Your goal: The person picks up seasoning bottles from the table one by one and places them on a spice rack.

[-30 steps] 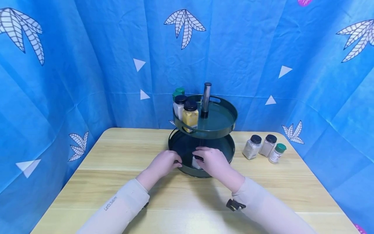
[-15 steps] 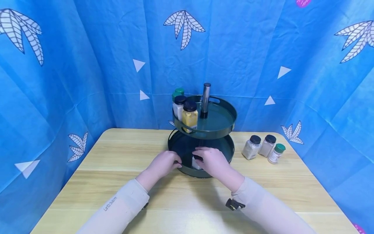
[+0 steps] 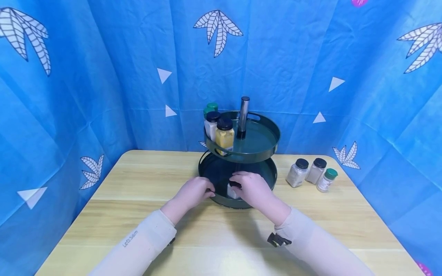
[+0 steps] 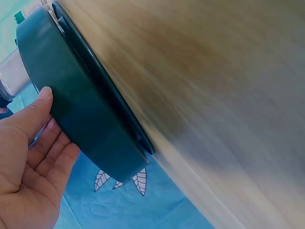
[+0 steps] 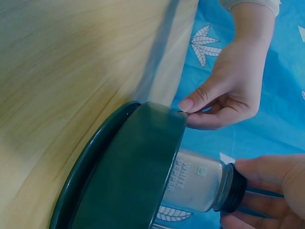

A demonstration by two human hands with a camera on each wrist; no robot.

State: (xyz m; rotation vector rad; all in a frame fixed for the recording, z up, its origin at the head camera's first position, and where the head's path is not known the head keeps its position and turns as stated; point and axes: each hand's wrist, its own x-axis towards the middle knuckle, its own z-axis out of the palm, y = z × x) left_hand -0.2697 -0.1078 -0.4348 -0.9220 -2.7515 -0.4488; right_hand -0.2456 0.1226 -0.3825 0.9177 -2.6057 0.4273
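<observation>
A two-tier dark green round rack stands on the table. At the left front of its lower tray point(image 3: 215, 170), my left hand point(image 3: 193, 191) pinches the rim between thumb and fingers. In the right wrist view the thumb and forefinger meet right at that rim. My right hand point(image 3: 253, 189) holds a jar of white pepper point(image 5: 193, 181) by its black lid point(image 5: 232, 188), fingertips around the lid. The jar is upright inside the lower tray near its front wall, its lower part hidden behind the wall in the right wrist view.
The upper tray point(image 3: 260, 140) carries a yellow jar point(image 3: 225, 138), a black-lidded white jar point(image 3: 211, 126) and green-capped bottles point(image 3: 212, 106) at its left. A metal post point(image 3: 243, 115) rises through it. Two black-lidded jars point(image 3: 297, 174) and a green-capped shaker point(image 3: 326, 182) stand right on the table point(image 3: 145, 218).
</observation>
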